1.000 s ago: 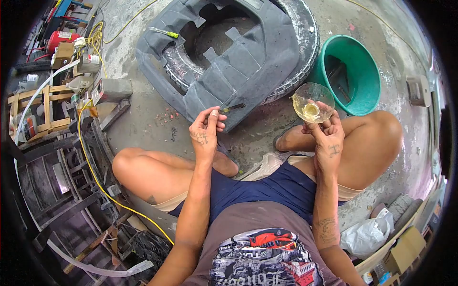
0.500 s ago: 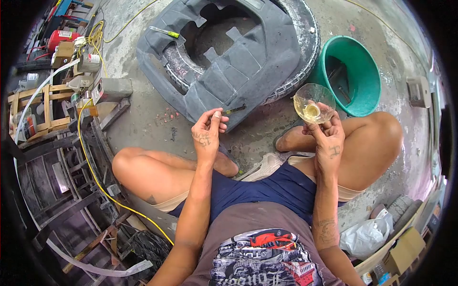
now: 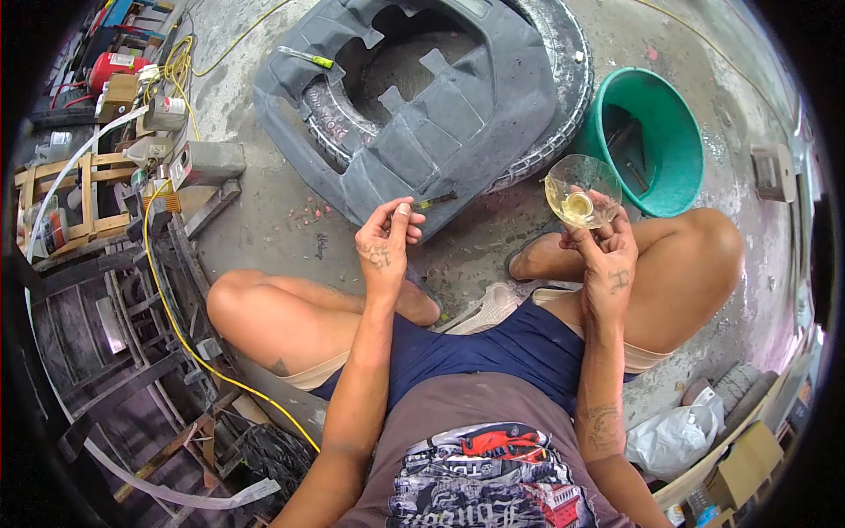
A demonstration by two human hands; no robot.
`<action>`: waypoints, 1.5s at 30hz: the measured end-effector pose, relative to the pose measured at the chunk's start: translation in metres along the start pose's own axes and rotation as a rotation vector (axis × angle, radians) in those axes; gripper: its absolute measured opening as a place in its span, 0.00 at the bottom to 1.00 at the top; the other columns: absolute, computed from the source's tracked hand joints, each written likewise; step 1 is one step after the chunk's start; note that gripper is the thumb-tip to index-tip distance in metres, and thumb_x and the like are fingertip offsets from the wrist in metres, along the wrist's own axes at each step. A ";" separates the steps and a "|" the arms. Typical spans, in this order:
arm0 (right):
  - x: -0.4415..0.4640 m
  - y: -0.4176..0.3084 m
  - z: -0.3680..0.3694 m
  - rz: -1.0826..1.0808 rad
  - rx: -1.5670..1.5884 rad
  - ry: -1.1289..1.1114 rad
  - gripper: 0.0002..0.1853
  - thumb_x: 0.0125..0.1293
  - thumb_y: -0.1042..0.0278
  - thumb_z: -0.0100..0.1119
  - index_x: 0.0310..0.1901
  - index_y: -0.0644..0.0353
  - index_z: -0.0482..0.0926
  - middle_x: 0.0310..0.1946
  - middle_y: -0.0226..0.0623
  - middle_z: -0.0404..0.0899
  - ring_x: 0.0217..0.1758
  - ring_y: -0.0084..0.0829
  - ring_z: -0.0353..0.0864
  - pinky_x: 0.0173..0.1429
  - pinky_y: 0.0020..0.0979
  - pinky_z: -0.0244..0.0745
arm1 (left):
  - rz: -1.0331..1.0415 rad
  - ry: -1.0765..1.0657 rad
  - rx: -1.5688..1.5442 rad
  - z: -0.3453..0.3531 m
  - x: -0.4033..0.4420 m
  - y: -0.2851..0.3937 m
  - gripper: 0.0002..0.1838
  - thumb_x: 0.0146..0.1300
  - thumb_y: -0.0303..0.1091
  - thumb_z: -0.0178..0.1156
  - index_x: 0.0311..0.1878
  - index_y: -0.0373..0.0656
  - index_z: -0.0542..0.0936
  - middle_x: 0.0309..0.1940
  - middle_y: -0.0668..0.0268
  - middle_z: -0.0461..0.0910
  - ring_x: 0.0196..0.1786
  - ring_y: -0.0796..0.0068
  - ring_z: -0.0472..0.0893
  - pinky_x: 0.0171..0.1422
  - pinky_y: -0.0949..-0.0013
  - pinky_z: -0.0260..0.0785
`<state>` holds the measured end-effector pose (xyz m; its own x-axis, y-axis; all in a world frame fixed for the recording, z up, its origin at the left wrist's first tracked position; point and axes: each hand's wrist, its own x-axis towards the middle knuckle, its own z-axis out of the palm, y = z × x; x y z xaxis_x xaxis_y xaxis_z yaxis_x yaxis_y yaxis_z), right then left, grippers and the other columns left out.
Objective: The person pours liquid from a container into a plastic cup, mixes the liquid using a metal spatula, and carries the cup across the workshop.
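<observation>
My left hand (image 3: 387,231) pinches a small dark-tipped brush (image 3: 437,201), which points right over the near edge of a grey moulded plastic panel (image 3: 431,150). Whether the tip touches the panel, I cannot tell. In my right hand (image 3: 601,242) is a clear cut-off plastic bottle end (image 3: 598,180), held like a cup, with yellowish liquid (image 3: 576,207) at its bottom. The panel lies on a tyre (image 3: 568,97). On its far left part rests a thin tool with a yellow-green end (image 3: 305,58).
A green bucket (image 3: 690,114) with dark long pieces inside stands right of the tyre. To the left are a metal can (image 3: 182,167), a wooden crate (image 3: 85,198), a yellow cord (image 3: 163,295) and black frames. A white plastic bag (image 3: 673,436) lies at lower right.
Both hands stay almost in place, with the brush and the bottle end still held. The whole view has shifted very slightly.
</observation>
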<state>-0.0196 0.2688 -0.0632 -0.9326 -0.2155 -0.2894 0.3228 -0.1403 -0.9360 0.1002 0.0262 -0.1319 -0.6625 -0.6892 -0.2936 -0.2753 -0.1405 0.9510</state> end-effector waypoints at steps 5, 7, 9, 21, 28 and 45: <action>0.001 0.004 -0.002 -0.017 -0.028 -0.026 0.23 0.69 0.77 0.64 0.63 0.67 0.70 0.59 0.42 0.83 0.43 0.23 0.83 0.48 0.25 0.79 | 0.004 0.011 -0.001 0.000 -0.001 0.001 0.11 0.75 0.31 0.58 0.51 0.35 0.84 0.34 0.64 0.86 0.30 0.84 0.79 0.36 0.78 0.73; 0.000 0.002 0.000 -0.001 0.001 0.005 0.22 0.68 0.80 0.64 0.62 0.68 0.70 0.56 0.43 0.83 0.43 0.24 0.83 0.47 0.25 0.79 | 0.008 0.021 -0.006 -0.002 0.001 0.001 0.11 0.76 0.31 0.58 0.51 0.35 0.84 0.34 0.64 0.86 0.30 0.84 0.79 0.36 0.78 0.73; 0.001 0.003 -0.002 -0.002 -0.002 -0.004 0.22 0.68 0.80 0.64 0.62 0.68 0.70 0.56 0.43 0.83 0.43 0.24 0.83 0.47 0.26 0.79 | 0.018 0.023 -0.010 -0.003 0.001 0.000 0.11 0.76 0.31 0.58 0.51 0.35 0.84 0.34 0.64 0.86 0.30 0.84 0.79 0.36 0.78 0.73; 0.001 0.005 -0.002 -0.014 0.003 -0.007 0.22 0.68 0.80 0.64 0.62 0.68 0.70 0.56 0.44 0.83 0.42 0.24 0.82 0.47 0.26 0.79 | 0.021 0.047 -0.025 -0.004 0.001 0.001 0.11 0.76 0.31 0.58 0.51 0.36 0.84 0.34 0.64 0.86 0.30 0.84 0.79 0.35 0.78 0.73; 0.000 0.002 0.001 -0.004 0.005 -0.004 0.22 0.68 0.80 0.64 0.62 0.68 0.70 0.55 0.43 0.84 0.42 0.24 0.82 0.47 0.26 0.79 | 0.015 0.009 -0.020 -0.004 0.000 -0.002 0.10 0.75 0.31 0.58 0.51 0.36 0.84 0.34 0.64 0.86 0.31 0.84 0.79 0.36 0.78 0.73; 0.000 0.001 0.001 0.003 -0.014 -0.008 0.22 0.68 0.81 0.62 0.62 0.68 0.70 0.54 0.42 0.84 0.40 0.23 0.82 0.47 0.25 0.78 | 0.031 0.034 -0.033 -0.006 0.002 -0.003 0.11 0.76 0.32 0.58 0.51 0.36 0.84 0.34 0.64 0.86 0.30 0.83 0.79 0.36 0.78 0.73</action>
<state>-0.0194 0.2673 -0.0640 -0.9303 -0.2239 -0.2905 0.3233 -0.1263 -0.9378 0.1036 0.0210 -0.1348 -0.6461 -0.7173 -0.2607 -0.2314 -0.1414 0.9625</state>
